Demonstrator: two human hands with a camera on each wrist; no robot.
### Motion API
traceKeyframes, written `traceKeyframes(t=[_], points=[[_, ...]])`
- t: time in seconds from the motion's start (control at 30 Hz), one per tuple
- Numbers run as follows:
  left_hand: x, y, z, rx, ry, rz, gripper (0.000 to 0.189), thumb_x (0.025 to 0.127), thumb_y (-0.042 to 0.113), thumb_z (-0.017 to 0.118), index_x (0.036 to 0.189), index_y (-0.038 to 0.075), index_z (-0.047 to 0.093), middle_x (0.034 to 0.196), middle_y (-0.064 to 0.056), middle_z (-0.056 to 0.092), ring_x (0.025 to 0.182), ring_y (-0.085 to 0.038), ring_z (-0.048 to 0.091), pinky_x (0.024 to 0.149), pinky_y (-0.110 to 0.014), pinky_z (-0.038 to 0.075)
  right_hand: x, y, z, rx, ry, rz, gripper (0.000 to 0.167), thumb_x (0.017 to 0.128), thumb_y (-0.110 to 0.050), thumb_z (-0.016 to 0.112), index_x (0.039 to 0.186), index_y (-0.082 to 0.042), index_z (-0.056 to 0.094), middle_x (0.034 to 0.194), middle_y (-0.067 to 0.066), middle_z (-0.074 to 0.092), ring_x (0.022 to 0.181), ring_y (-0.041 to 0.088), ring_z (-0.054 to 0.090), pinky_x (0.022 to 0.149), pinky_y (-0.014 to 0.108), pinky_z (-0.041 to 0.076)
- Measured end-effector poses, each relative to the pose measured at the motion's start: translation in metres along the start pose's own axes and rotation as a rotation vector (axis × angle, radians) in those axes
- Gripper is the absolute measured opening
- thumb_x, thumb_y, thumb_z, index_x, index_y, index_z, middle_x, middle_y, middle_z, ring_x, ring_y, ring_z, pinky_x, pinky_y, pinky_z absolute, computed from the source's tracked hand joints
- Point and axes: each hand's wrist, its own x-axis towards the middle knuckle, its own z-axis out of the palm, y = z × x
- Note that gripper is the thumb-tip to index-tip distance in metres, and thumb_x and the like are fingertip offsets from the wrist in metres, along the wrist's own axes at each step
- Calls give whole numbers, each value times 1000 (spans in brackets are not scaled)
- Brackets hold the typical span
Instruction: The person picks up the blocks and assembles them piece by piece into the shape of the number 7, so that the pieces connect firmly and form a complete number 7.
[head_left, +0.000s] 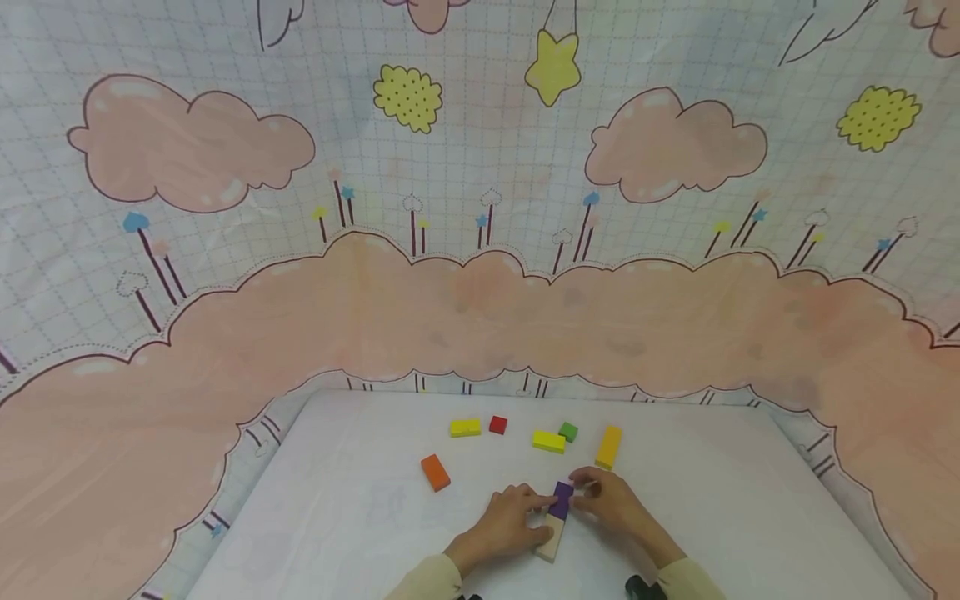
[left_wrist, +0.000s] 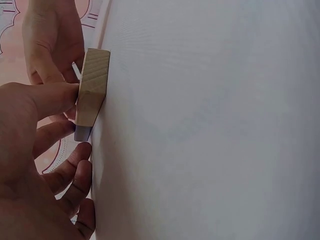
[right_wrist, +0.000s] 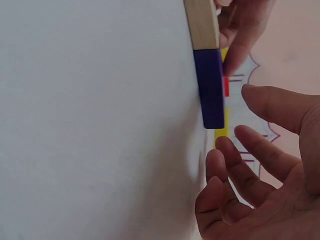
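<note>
A plain wooden block and a purple block lie end to end in one line on the white table. My left hand rests its thumb on the wooden block, while its extended index fingertip touches the purple one. Its other fingers stay loosely bent beside the blocks in the left wrist view. Near the far end of the purple block is my right hand. Its thumb and fingers are spread apart with nothing between them, a small gap from the block in the right wrist view.
Beyond the hands lie yellow blocks, a red block, a green block and an orange-yellow block. An orange block sits to the left. A cloud-patterned cloth hangs behind the white table.
</note>
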Motion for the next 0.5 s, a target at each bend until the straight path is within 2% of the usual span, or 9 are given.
traceKeyframes(t=[0.2, 0.5], points=[[2, -1, 3, -17, -10, -21, 46, 89, 39, 70, 133, 34, 60, 107, 9, 59, 96, -6, 48, 82, -28, 38, 0, -4, -9, 50, 41, 1, 31, 87, -16, 73, 116, -12, 66, 112, 1, 68, 96, 16, 61, 79, 36, 55], [3, 1, 1, 2, -8, -28, 46, 89, 40, 69, 134, 35, 60, 111, 8, 60, 98, -8, 49, 86, -31, 40, 5, -12, -24, 58, 112, -51, 32, 88, -18, 72, 119, -10, 65, 114, 2, 67, 97, 16, 60, 81, 36, 55]])
